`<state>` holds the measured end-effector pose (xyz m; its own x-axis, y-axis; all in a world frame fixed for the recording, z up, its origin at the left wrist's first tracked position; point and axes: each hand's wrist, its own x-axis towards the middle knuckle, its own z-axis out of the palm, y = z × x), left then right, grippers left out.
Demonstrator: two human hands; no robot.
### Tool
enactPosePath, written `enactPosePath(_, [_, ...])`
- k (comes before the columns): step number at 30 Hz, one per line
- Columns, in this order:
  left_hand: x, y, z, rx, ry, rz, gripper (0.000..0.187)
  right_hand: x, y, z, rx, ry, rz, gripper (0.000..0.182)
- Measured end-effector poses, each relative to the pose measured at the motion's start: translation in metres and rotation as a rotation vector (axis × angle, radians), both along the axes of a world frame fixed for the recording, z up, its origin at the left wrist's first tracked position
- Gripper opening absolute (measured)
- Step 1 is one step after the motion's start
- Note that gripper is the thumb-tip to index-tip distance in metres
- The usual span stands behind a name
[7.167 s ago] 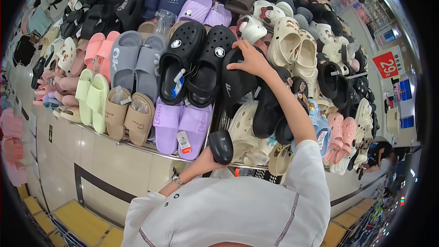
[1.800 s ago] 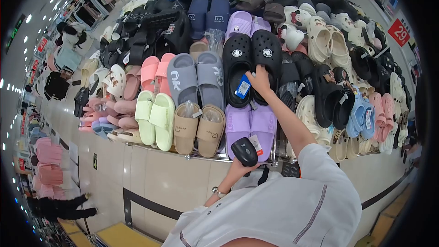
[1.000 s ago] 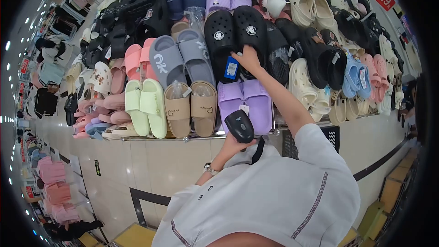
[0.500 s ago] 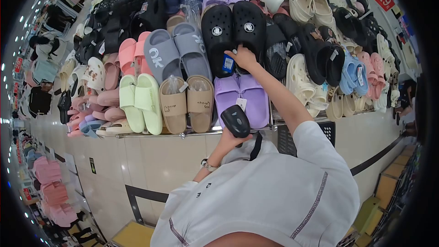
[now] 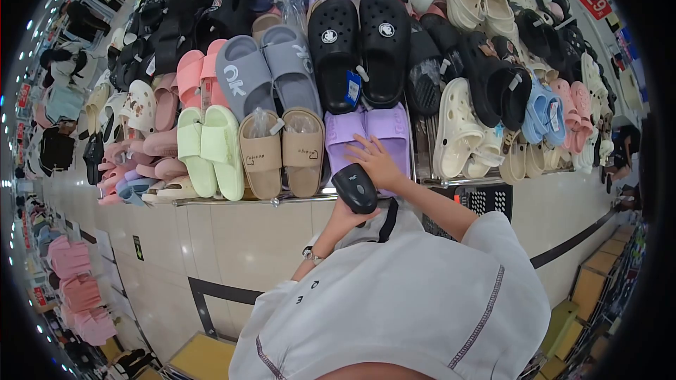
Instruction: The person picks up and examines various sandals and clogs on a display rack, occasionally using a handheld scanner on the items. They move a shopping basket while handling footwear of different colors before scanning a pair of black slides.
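My left hand [image 5: 345,218] is wrapped round a black handheld device [image 5: 355,188] at the display's front edge. Just right of it, my right hand [image 5: 377,163] lies with fingers spread over the purple slippers [image 5: 345,130], partly hiding the right one. Its fingers hold nothing. Behind the purple pair rest black clogs [image 5: 336,46] with a blue tag [image 5: 353,87] on the left one. Tan slippers [image 5: 303,158] are left of the purple pair, with grey slippers [image 5: 243,77] behind them.
Light green slippers [image 5: 222,151] sit at the left and cream clogs [image 5: 456,127] at the right. A metal rail [image 5: 274,201] runs along the display's front. A red price sign [image 5: 593,0] stands at the upper right. Other people are at the far right.
My right hand has left the black clogs' tag and come down, fingers now spread over the purple slippers. The black clogs sit slightly higher in view. My left hand still holds the device.
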<state>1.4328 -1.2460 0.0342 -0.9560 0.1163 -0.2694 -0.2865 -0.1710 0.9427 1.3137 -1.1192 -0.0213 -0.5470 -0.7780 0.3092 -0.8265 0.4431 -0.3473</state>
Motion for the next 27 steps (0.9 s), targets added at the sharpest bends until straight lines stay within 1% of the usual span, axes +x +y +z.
enactPosePath(5, [0.002, 0.001, -0.007, 0.011, -0.014, 0.027, 0.058, 0.000, 0.000, -0.009, -0.025, -0.105, -0.026, 0.041])
enactPosePath(8, [0.001, 0.000, -0.010, 0.002, -0.029, 0.021, 0.058, -0.002, 0.000, -0.013, -0.001, -0.118, -0.034, 0.039])
enactPosePath(10, [0.001, 0.000, -0.009, -0.018, -0.047, 0.019, 0.058, -0.002, 0.001, -0.017, -0.003, -0.108, -0.035, 0.039])
enactPosePath(12, [0.000, 0.000, -0.005, 0.014, -0.054, 0.015, 0.055, 0.001, 0.001, -0.024, -0.008, -0.094, -0.031, 0.039])
enactPosePath(14, [-0.004, 0.000, 0.001, 0.019, -0.023, 0.052, 0.056, 0.003, 0.004, -0.034, 0.021, -0.106, -0.087, 0.039])
enactPosePath(15, [-0.002, 0.000, 0.001, 0.016, -0.038, 0.054, 0.057, 0.003, 0.004, -0.033, 0.032, -0.046, -0.086, 0.040])
enactPosePath(18, [0.000, -0.001, 0.003, -0.008, -0.075, 0.044, 0.059, 0.001, 0.003, -0.029, -0.006, -0.035, -0.086, 0.039])
enactPosePath(20, [0.001, 0.000, 0.004, -0.035, 0.031, 0.078, 0.047, 0.003, -0.001, -0.020, -0.018, -0.035, -0.104, 0.037])
enactPosePath(21, [0.001, 0.002, 0.006, -0.029, 0.040, 0.094, 0.042, 0.004, -0.003, -0.011, -0.004, -0.043, -0.109, 0.037])
enactPosePath(23, [0.001, 0.003, 0.010, -0.022, 0.013, 0.067, 0.045, 0.007, -0.005, 0.004, 0.013, -0.043, -0.121, 0.036])
enactPosePath(25, [0.000, 0.004, 0.009, -0.018, -0.011, 0.042, 0.047, 0.013, -0.011, 0.014, 0.184, -0.076, -0.096, 0.038])
enactPosePath(26, [0.000, 0.005, 0.006, -0.026, -0.005, 0.034, 0.050, 0.017, -0.020, 0.012, 0.184, -0.076, -0.099, 0.038])
enactPosePath(27, [0.002, 0.005, 0.004, -0.034, -0.001, 0.026, 0.054, 0.022, -0.031, 0.006, 0.101, -0.063, -0.111, 0.040])
